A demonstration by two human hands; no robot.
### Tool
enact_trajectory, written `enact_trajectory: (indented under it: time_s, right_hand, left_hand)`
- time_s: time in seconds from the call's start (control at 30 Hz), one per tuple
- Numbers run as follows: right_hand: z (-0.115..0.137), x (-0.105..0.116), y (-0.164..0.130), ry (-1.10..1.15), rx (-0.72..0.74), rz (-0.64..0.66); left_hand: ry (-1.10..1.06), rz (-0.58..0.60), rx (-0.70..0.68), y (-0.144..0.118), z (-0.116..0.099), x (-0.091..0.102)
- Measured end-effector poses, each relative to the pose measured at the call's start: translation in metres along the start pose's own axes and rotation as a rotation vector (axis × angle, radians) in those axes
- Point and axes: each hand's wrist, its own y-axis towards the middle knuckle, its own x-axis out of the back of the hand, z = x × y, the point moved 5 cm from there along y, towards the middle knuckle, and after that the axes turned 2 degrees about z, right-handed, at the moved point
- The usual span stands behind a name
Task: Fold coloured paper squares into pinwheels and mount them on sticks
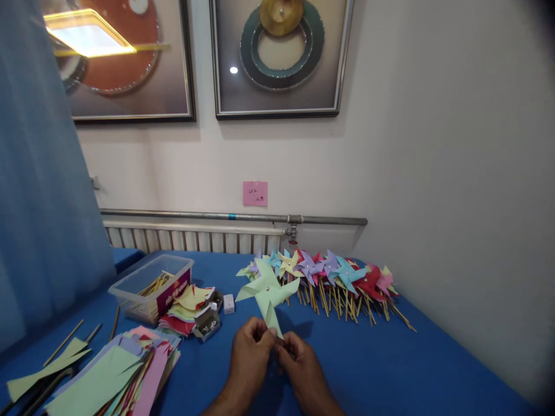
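Together, two bare hands meet low over a blue-covered desk [390,370], the left hand [249,358] and the right hand [301,367] pinching from either side the base of a pale green paper pinwheel [266,289]. Each grip is closed down to the fingertips, thumbs forward, on the bottom point of the paper and what seems to be the top of its stick; the stick itself is hidden inside the fingers, so how it is seated cannot be told. Held this way, the wheel stands upright just above the grip, its face and small centre pin turned to the camera, apparently so the vanes stay free of the fingers and the desk.

Beyond the grip and to its right, a row of finished pinwheels [338,277] lies against the wall, heads overlapping and sticks fanned back toward the person. Left of the grip, close by, sit small open boxes of metal pins [208,323] and a heap of cut paper squares [191,303]; farther left stands a clear plastic tub [151,286] holding wooden sticks. Nearest the person on the left, loose coloured sheets [117,375] are stacked flat, with stray sticks beside them. A pink note [255,193] is stuck to the wall above a radiator pipe [234,218].
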Motion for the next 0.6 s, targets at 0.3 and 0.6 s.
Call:
enact_trajectory:
  time_s: [0.3, 0.6]
  right_hand:
    - [0.003, 0.005, 0.001, -0.051, -0.010, -0.014]
    - [0.012, 0.063, 0.015, -0.160, 0.044, -0.240]
  left_hand:
    - [0.059, 0.008, -0.023, 0.006, -0.003, 0.007]
    - [0.679, 0.189, -0.056, 0.013, 0.020, 0.005]
